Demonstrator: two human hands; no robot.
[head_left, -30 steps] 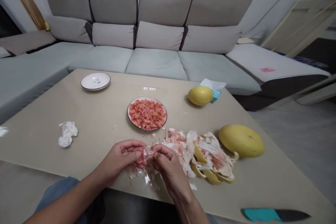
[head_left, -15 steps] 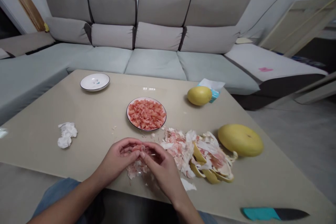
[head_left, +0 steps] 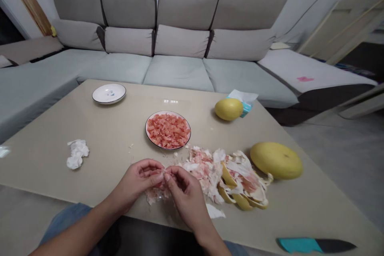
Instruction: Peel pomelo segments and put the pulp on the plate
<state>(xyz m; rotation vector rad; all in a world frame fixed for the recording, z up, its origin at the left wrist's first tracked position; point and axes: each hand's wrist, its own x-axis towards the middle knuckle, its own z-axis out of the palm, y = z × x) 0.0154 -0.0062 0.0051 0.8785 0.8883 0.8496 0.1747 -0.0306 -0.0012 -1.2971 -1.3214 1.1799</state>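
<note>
My left hand (head_left: 141, 182) and my right hand (head_left: 187, 196) meet fingertip to fingertip over the near edge of the table. Both are pinched closed on a small piece of pomelo (head_left: 163, 171), mostly covered by the fingers, with a pale bit showing. Below them lie scraps of pink and white membrane (head_left: 154, 195). Just beyond the hands, a white dark-rimmed plate (head_left: 147, 133) is heaped with pink pomelo flesh (head_left: 168, 130). To the right of my right hand spreads a pile of membrane (head_left: 210, 172) and thick yellow peel (head_left: 241, 201).
A whole pomelo (head_left: 276, 161) sits right of the peel; another (head_left: 229, 109) rests against a tissue pack (head_left: 246, 109). A teal-handled knife (head_left: 300, 244) lies near right. Crumpled tissue (head_left: 77, 154) and a second plate (head_left: 105, 95) are left. A sofa (head_left: 180, 72) stands behind.
The fingertips have drawn closer together, and the pink flesh seen between them earlier is now mostly hidden. My left hand's fingers have curled in. Everything on the table stays in place.
</note>
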